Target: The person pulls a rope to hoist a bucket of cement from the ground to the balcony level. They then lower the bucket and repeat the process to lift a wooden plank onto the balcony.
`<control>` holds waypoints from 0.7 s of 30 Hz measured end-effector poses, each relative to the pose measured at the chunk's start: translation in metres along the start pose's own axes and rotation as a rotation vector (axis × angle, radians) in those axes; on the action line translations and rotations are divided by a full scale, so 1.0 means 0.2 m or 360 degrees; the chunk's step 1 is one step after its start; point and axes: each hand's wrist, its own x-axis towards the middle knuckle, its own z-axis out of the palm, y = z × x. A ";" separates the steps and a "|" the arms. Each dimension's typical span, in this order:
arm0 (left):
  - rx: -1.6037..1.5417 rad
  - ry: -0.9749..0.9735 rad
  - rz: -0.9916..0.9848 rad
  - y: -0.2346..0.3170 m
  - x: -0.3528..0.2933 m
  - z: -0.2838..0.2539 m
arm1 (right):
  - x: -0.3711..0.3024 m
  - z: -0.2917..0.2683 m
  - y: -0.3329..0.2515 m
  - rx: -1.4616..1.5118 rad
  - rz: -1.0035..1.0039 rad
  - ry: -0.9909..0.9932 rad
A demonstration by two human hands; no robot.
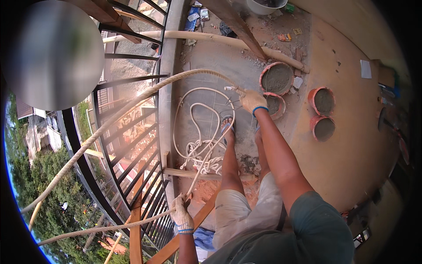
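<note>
Green sleeve [314, 218], left hand [181, 215] and right hand [253, 101], fingers around rope [189, 74]; orange packet's [285, 38] print illegible

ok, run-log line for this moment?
right hand: gripping rope | left hand: gripping rope | floor: loose rope coils

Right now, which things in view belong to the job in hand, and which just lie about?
In use: thick beige twisted rope, cream-gloved left hand, cream-gloved right hand; perhaps round red buckets of grey mix.
Apparently lying about: small orange packet, crumpled black plastic.
</note>
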 end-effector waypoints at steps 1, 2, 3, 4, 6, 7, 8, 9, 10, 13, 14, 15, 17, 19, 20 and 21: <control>0.0006 -0.0066 0.0064 0.03 0.01 -0.04 | 0.10 0.07 -0.05 0.0141 0.0038 0.0101; 0.0009 -0.0126 0.0130 0.06 0.02 -0.08 | 0.14 0.14 -0.11 0.0255 0.0019 0.0207; 0.0047 -0.0158 0.0189 0.08 0.05 -0.14 | 0.15 0.18 -0.18 0.0378 0.0005 0.0315; 0.0131 -0.0095 0.0239 0.11 0.05 -0.18 | 0.12 0.18 -0.22 0.0514 -0.0060 0.0357; 0.0089 0.0151 0.0369 0.11 0.07 -0.24 | 0.01 0.17 -0.29 0.0824 -0.0234 0.0374; -0.0205 0.0196 0.0408 0.13 0.07 -0.24 | -0.08 0.14 -0.28 0.0973 -0.0349 0.0364; -0.0356 0.0311 0.0372 0.21 0.07 -0.18 | -0.18 0.10 -0.22 0.1043 -0.0335 0.0209; -0.0457 0.0294 0.0408 0.25 0.08 -0.19 | -0.30 0.07 -0.12 0.1112 -0.0317 0.0058; -0.0470 0.0277 0.0426 0.31 0.10 -0.21 | -0.41 0.08 0.04 0.1293 -0.0164 -0.0104; -0.0425 0.0131 0.0460 0.45 0.14 -0.19 | -0.76 0.18 0.71 0.1210 0.0037 -0.0198; -0.0342 -0.0007 0.0437 0.49 0.17 -0.11 | -0.87 0.23 1.06 0.0035 -0.0031 -0.0421; -0.0271 -0.0131 0.0394 0.49 0.20 -0.01 | -0.96 0.25 1.40 -0.1150 -0.0276 -0.0622; -0.0047 -0.0389 0.0438 0.53 0.26 0.26 | -1.37 0.18 1.78 -0.0461 0.0367 -0.0334; 0.0160 -0.0588 0.0474 0.56 0.20 0.47 | -1.64 -0.07 1.97 0.0385 0.1026 0.0064; 0.0273 -0.0849 0.0351 0.53 0.18 0.63 | -1.90 0.08 2.49 -0.0045 0.1064 0.0627; 0.0311 -0.0844 0.0318 0.53 0.19 0.65 | -1.70 -0.16 2.59 -0.0585 0.0728 0.0213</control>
